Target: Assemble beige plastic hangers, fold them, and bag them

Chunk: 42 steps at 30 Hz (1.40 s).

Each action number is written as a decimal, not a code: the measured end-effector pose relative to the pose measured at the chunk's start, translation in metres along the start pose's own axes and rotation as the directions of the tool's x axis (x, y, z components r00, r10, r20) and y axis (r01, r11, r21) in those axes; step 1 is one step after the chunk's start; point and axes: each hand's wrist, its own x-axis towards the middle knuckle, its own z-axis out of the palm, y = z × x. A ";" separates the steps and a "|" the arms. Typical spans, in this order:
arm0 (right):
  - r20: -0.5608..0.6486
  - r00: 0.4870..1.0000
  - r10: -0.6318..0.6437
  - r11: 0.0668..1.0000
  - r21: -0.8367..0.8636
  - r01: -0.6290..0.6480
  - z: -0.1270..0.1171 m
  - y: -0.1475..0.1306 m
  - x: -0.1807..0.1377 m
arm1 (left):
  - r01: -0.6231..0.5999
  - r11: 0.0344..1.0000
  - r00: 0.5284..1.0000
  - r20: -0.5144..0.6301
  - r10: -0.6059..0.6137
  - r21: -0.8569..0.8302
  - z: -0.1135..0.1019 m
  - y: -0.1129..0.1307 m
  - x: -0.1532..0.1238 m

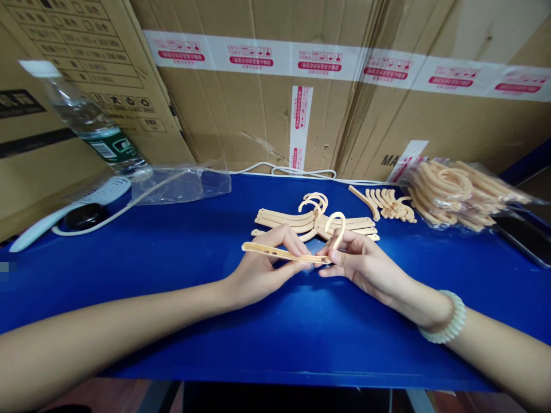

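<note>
My left hand [262,267] is closed, its thumb and fingers pinching a beige plastic hanger arm [275,251] that points left. My right hand [370,264] is closed on a curved beige hanger hook [340,226] where it meets the inner end of that arm. Whether the two parts are locked together I cannot tell. Just behind my hands lies a stack of beige hangers [286,218] with their hooks toward the back. To the right of the stack are several loose hooks [385,201] and a loose hanger arm [364,201].
A clear bag of beige hanger parts [456,192] lies at the back right, beside a dark phone [527,235]. On the left are a water bottle [99,126], a pale hairbrush [77,209], a black mouse-like object [86,216] and a white cable [150,198]. Cardboard boxes [241,115] wall the blue table's [215,344] back.
</note>
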 end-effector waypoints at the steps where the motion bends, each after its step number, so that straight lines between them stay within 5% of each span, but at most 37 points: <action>1: -0.004 1.000 -0.002 1.000 -0.007 0.002 0.000 0.001 0.000 | -0.004 1.000 1.000 -0.001 0.004 0.004 0.000 0.000 0.000; 8: -0.086 0.993 -0.084 0.995 -0.069 0.078 0.011 0.005 -0.002 | 0.016 0.996 1.000 -0.011 -0.015 0.087 0.003 0.003 0.000; 14: -0.045 0.964 -0.263 0.913 -0.336 0.233 0.016 -0.004 -0.005 | 0.301 0.935 0.950 -0.021 -0.310 -0.189 0.004 0.002 0.006; 18: -0.030 0.959 -0.282 0.849 -0.473 0.235 0.012 -0.006 -0.004 | 0.342 0.899 0.928 -0.055 -0.369 -0.274 0.005 -0.002 0.009; 24: 0.023 0.964 -0.265 0.823 -0.516 0.238 0.021 0.000 -0.007 | 0.417 0.829 0.909 0.159 -0.386 -0.372 0.010 -0.003 0.007; 27: 0.092 0.954 -0.284 0.779 -0.558 0.286 0.013 -0.016 -0.008 | 0.435 0.822 0.899 0.127 -0.419 -0.366 0.008 -0.003 0.007; 29: 0.146 0.913 -0.381 0.640 -0.671 0.374 -0.007 -0.038 -0.007 | 0.450 0.818 0.887 0.075 -0.455 -0.358 0.006 -0.003 0.008; 32: 0.247 0.817 -0.520 0.060 -0.944 0.324 -0.056 -0.074 -0.003 | 0.481 0.809 0.867 0.048 -0.496 -0.338 0.004 -0.003 0.008; 33: 0.263 0.825 -0.500 -0.119 -0.965 0.235 -0.073 -0.082 -0.001 | 0.490 0.807 0.862 0.048 -0.504 -0.330 0.004 -0.002 0.008; 35: 0.249 0.886 -0.391 -0.320 -0.940 0.123 -0.101 -0.093 0.002 | 0.499 0.805 0.857 0.048 -0.513 -0.320 0.004 -0.002 0.007; 38: 0.247 0.930 -0.273 -0.376 -0.917 0.133 -0.122 -0.091 0.007 | 0.499 0.807 0.858 0.047 -0.512 -0.317 0.004 -0.003 0.005; 42: 0.268 0.928 -0.260 -0.356 -0.919 0.166 -0.122 -0.080 0.013 | 0.477 0.813 0.871 0.053 -0.489 -0.333 0.004 -0.005 0.003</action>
